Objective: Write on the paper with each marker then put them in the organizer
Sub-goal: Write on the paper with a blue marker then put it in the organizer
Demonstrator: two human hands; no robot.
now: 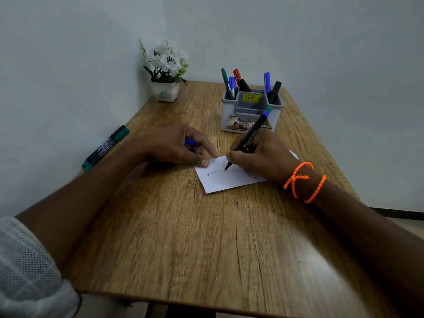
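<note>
A blue marker is gripped in the right hand, fingers curled around its black barrel, and its tip is set against a small white sheet of paper at the end of a blue zigzag line. The barrel is tilted up and away, so that its blue rear end is seen in front of the organizer. The paper is pinned at its far left corner by the extended index finger and thumb of the left hand; the remaining fingers are curled around a blue cap, most of which is hidden, so it is probably the marker's own. An orange beaded cord is wound around the right wrist.

The grey desk organizer stands just beyond the paper, near the far right of the wooden table. Green, blue, red and black markers are held upright in its left compartment, and a blue and a black one in its right compartment. Two green-capped markers lie side by side at the table's left edge, well apart from the paper. A white pot of artificial white flowers stands in the far left corner.
</note>
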